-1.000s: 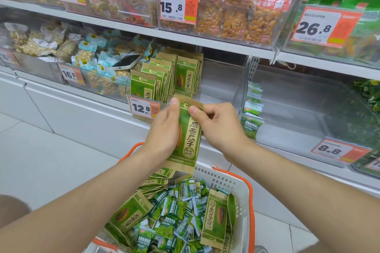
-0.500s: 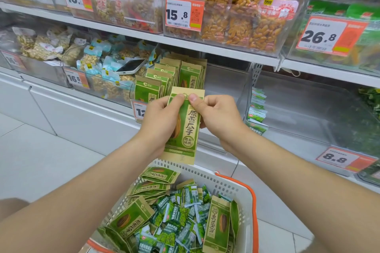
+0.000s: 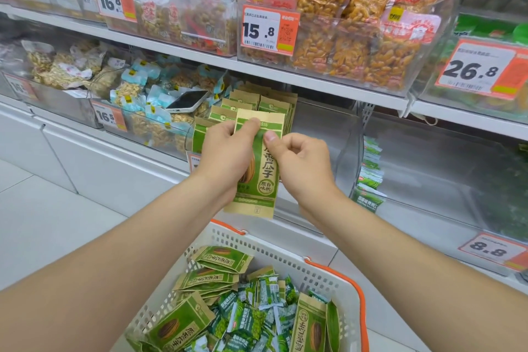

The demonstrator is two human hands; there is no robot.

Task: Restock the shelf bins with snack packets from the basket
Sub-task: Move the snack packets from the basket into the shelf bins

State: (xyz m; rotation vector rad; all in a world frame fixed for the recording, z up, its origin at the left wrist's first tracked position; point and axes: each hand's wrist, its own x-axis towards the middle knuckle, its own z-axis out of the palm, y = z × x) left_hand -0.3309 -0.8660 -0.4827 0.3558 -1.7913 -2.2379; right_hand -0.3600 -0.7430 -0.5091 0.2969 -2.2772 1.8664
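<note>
Green seed packet [image 3: 267, 171] stands upright between the hands: left hand [image 3: 225, 151] grips its nine o'clock edge, right hand [image 3: 303, 166] pinches its three o'clock edge.

Free in the right half of the clear bin [image 3: 323, 128], bare to the back wall. Blocked in its left half by upright packets [image 3: 258, 104], across its front by the held packet [image 3: 265, 168]. Capped above by the shelf board [image 3: 314, 78]. Right of the bin, more open room past small green packets [image 3: 370, 171]. Below it, the basket [image 3: 285, 250].
</note>
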